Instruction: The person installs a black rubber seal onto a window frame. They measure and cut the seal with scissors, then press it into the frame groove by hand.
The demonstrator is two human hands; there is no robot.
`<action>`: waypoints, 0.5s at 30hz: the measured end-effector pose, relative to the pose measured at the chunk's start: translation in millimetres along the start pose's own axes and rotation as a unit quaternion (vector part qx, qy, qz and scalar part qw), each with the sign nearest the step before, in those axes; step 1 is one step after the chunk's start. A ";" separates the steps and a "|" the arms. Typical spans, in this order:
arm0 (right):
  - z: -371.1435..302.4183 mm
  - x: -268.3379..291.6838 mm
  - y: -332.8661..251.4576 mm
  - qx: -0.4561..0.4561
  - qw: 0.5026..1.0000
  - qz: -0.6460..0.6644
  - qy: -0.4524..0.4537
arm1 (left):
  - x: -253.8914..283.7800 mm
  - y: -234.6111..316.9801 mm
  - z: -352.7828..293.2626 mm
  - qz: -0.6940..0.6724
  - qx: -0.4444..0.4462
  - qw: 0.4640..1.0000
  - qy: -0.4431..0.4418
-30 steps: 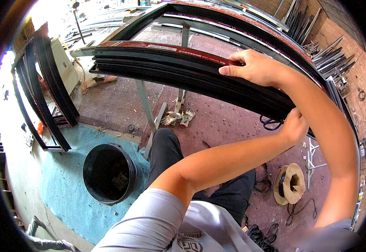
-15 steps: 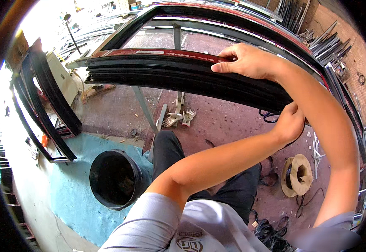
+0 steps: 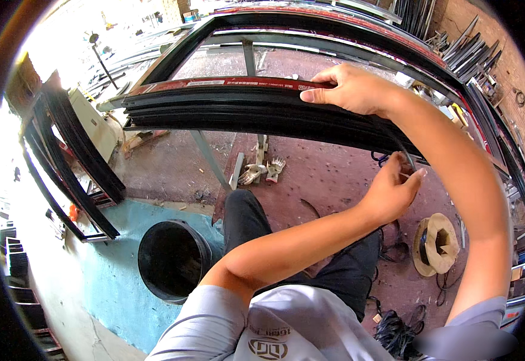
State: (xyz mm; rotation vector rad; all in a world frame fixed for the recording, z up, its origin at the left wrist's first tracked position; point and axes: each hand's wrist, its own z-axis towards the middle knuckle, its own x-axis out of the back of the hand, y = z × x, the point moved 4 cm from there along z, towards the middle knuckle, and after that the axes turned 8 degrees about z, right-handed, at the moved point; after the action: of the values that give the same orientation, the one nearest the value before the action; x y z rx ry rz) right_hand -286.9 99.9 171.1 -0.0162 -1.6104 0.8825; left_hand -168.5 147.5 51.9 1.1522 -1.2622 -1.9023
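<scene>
A black metal frame (image 3: 232,111) with a red protective strip along its top stretches across in front of me. My right hand (image 3: 352,90) is closed on its near bar, thumb on the front face and fingers over the top edge. Below and to the right, my left hand (image 3: 392,188) is closed around a thin black rubber strip (image 3: 405,144). That strip curves up from the fingers toward the frame, where my right forearm hides part of it.
A black bucket (image 3: 175,262) stands on a blue mat (image 3: 112,301). White work gloves (image 3: 265,171) lie beneath the frame. On the right are a cardboard spool (image 3: 440,243) and tangled black strips (image 3: 398,331). More black frames (image 3: 73,156) lean at left.
My left hand has come down and slightly left from under the frame, drawing the black strip into view. My right hand keeps its grip on the bar. The view has shifted slightly.
</scene>
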 end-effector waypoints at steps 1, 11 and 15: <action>-3.6 3.5 0.0 0.000 1.000 -0.005 -0.008 | 5.1 5.1 -7.3 0.015 0.004 1.000 0.002; -111.9 78.8 122.2 -0.088 0.981 -0.049 0.165 | 148.0 79.9 -100.0 0.411 -0.159 0.881 0.171; -173.4 131.9 221.7 -0.122 0.950 -0.078 0.277 | 164.0 160.1 -85.8 0.623 -0.420 0.627 0.207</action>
State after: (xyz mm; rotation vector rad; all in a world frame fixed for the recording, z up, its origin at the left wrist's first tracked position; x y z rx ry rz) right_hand -274.6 410.3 157.1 -0.2821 -1.1604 0.4902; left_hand -167.7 -85.1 127.8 0.0054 -0.4274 -0.7789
